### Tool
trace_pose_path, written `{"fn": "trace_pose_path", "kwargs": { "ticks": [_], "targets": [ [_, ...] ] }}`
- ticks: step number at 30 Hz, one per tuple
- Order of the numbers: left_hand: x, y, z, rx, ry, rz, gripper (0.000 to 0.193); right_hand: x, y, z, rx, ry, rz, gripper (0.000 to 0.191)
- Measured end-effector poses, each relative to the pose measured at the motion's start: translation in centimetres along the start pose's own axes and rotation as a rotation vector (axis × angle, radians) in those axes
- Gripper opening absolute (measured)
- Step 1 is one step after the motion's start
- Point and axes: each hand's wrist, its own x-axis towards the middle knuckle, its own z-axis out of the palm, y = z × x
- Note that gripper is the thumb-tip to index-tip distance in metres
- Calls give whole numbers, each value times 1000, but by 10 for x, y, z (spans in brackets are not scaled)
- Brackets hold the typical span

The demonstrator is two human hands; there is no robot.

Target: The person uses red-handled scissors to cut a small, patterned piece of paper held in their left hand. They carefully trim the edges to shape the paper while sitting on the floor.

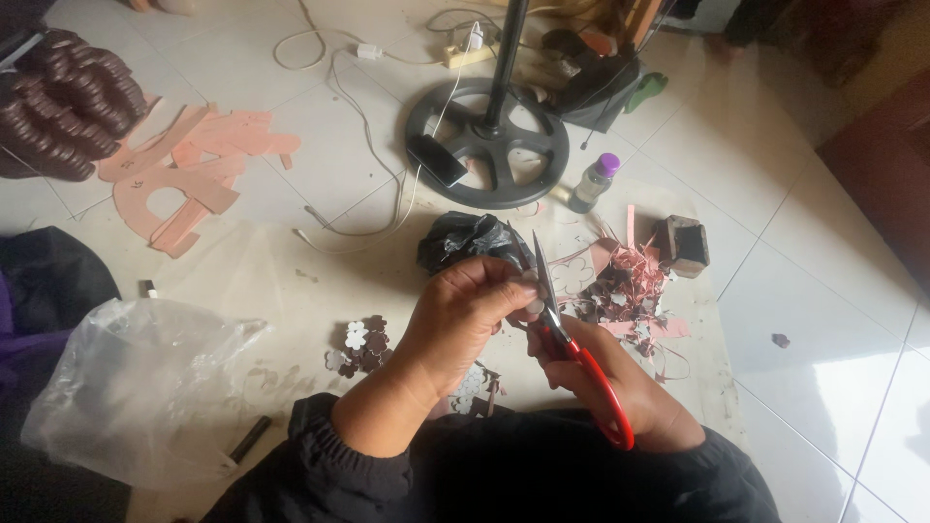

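Here the right hand [620, 383] grips red scissors [581, 353] beside the left hand [470, 315], pinching a small piece [531, 291].

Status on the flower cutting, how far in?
Done: a small pile of cut flower shapes lies on the mat, with a heap of pink offcuts to the right.

In hand: the left hand pinches a small piece at the blades of the red-handled scissors, gripped by the right hand.

Left: large pink sheets at upper left, already partly cut into, still hold material.
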Motion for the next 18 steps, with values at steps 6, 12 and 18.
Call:
{"fn": "trace_pose_path", "kwargs": {
  "ticks": [6, 12, 18],
  "targets": [
    [-2, 3, 5, -30, -3, -20, 10, 0, 1, 0, 55, -7, -36, 25],
    [-2, 3, 5, -25, 5, -29, 10, 2, 5, 0, 61, -11, -22, 24],
    [-2, -3, 11, -24, 37, 74, 8, 5, 11, 0, 46, 18, -52, 27]
  ]
}}
